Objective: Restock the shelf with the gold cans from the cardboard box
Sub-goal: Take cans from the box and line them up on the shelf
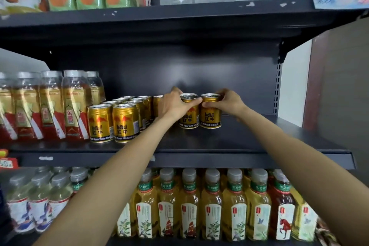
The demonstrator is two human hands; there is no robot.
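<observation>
Both hands reached deep onto the dark middle shelf [229,142], each curled over the rim of a gold Red Bull can: the left hand [173,104] on the left can [189,114], the right hand [229,102] on the right can [211,115]. Gripped from above, the upright cans touched, probably to extend the stocked cans [111,122] rightward. No cardboard box showed.

held cans [199,112] right of can block [119,118] | both on shelf [259,142] (bottles [46,106] further left)
</observation>
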